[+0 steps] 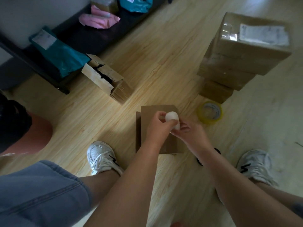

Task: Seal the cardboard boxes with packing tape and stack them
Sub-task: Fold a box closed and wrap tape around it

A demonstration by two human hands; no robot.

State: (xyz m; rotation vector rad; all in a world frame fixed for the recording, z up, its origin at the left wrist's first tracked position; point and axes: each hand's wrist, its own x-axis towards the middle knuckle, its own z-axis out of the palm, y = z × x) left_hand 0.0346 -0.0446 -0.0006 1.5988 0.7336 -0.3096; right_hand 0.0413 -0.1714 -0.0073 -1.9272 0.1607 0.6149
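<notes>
Entry 1, nearest: left shoe and right shoe on the wooden floor, and between them 1 small cardboard box over which the left hand and right hand together hold 1 white rounded object, the fingers of both curled round it. Entry 2, just right of that box: 1 packing tape roll lying flat near the foot of a stack of sealed boxes, the top one bearing a label. Entry 3, far left: 1 torn open box beside a dark shelf at the floor's wall edge, carrying a teal bag and a pink bag.
</notes>
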